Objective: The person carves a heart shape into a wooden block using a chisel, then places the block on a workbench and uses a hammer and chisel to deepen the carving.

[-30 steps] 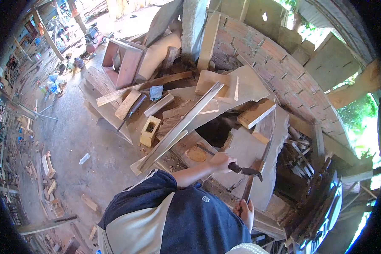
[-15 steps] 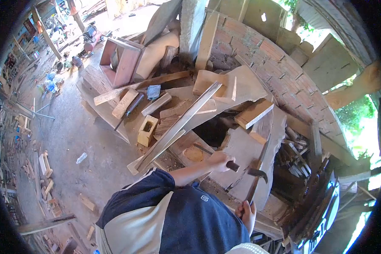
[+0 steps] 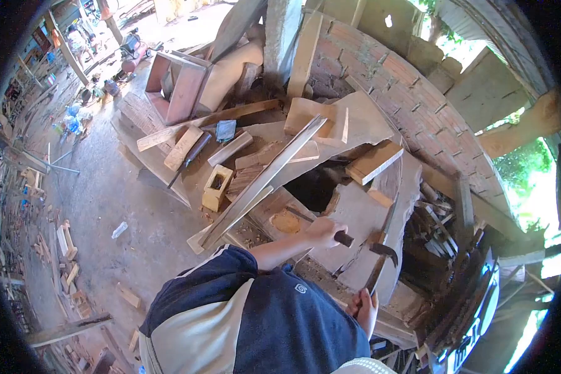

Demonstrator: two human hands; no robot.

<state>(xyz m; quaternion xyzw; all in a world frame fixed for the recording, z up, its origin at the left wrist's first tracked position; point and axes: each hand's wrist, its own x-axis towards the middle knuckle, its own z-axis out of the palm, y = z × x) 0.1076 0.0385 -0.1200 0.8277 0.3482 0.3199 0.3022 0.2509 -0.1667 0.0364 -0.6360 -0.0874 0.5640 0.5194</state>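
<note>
While the left hand (image 3: 323, 232) clamped a hammer (image 3: 363, 243), the right hand (image 3: 364, 306) gripped a wooden strip (image 3: 374, 278); the shirt's small white emblem (image 3: 301, 288) was unreadable.

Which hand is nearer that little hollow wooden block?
Left. The left hand, gripping a hammer, lies right of the block; the right hand, on a long tool, is farther, lower right.

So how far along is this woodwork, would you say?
Done, it seems: a small block already has a square hole cut in it. In hand: the left hand grips a hammer, its head against a narrow strip whose lower end the right hand holds. Left: the strip lies against the grey slab, apparently not yet free; how much more, I cannot tell.
</note>
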